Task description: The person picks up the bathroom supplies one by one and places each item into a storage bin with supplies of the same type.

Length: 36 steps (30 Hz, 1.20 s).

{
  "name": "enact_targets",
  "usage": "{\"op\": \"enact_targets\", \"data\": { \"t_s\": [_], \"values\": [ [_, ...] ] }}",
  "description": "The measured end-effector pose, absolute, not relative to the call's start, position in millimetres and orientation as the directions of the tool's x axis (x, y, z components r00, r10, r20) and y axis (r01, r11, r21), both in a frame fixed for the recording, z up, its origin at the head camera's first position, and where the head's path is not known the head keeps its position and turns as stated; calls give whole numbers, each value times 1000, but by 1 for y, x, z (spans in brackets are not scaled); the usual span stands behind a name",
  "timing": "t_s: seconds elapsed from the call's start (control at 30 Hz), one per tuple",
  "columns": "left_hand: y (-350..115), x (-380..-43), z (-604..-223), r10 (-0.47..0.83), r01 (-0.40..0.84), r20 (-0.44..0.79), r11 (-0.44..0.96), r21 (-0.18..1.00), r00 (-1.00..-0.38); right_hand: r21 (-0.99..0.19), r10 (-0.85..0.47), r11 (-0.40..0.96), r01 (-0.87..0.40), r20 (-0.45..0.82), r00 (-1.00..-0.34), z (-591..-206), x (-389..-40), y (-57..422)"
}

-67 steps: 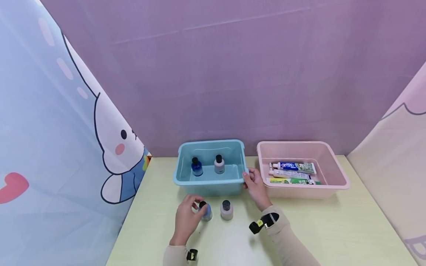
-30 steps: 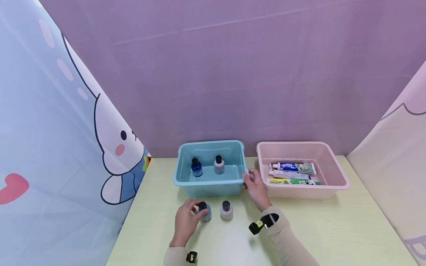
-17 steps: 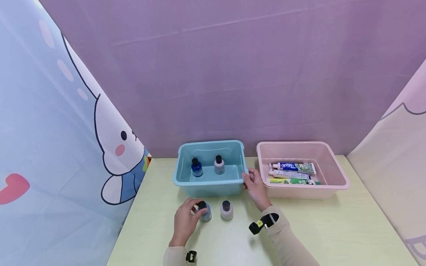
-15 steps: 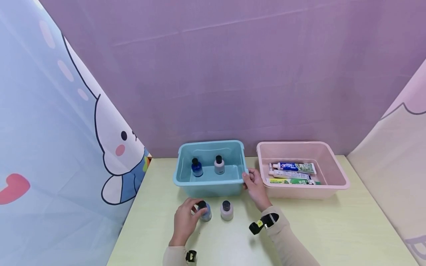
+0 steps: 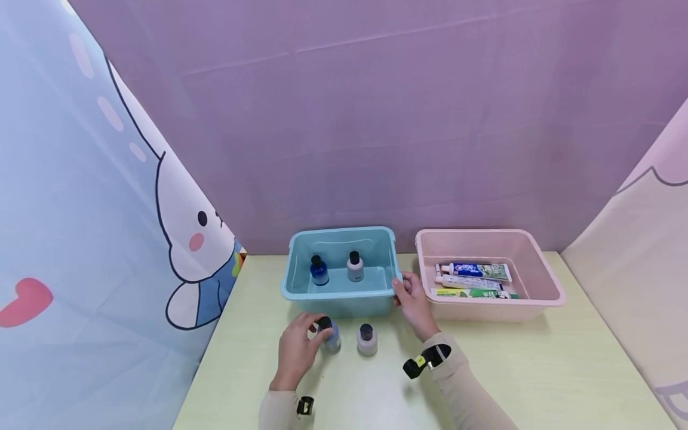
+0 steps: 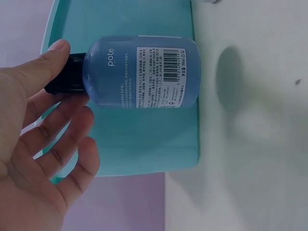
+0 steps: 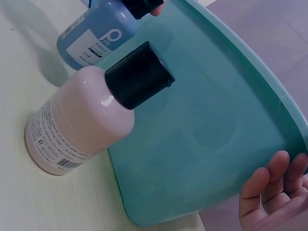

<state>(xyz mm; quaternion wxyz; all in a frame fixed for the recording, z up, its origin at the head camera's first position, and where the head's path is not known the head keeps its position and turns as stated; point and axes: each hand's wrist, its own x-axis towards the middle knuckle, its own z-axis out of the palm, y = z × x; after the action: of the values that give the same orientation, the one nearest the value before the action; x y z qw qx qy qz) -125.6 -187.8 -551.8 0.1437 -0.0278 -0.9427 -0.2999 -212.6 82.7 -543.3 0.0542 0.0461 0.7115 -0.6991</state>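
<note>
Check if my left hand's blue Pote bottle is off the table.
Off: left wrist view shows a gap between the blue Pote bottle and its shadow.

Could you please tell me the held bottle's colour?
The bottle is blue, clearest in the left wrist view.

The head view is evenly bright, with pale glare on the table (image 5: 361, 391) at bottom centre. Both wrist views are dimmer: in the left, the blue bottle (image 6: 120, 72) casts a soft-edged shadow rightward; in the right, the pink bottle (image 7: 79, 120) glints.
</note>
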Motion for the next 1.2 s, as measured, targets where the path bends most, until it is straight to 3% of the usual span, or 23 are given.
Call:
{"op": "enact_targets", "data": {
  "t_s": [0.47,1.2],
  "values": [
    [-194,-133,-531,31,242,385,822,515,-922,-989,-29,10,150,-151,-988,-541,-212,82],
    [-190,-135,-492,49,217,302,803,554,-952,-988,-6,23,150,-150,-989,-544,-213,83]
  ]
}}
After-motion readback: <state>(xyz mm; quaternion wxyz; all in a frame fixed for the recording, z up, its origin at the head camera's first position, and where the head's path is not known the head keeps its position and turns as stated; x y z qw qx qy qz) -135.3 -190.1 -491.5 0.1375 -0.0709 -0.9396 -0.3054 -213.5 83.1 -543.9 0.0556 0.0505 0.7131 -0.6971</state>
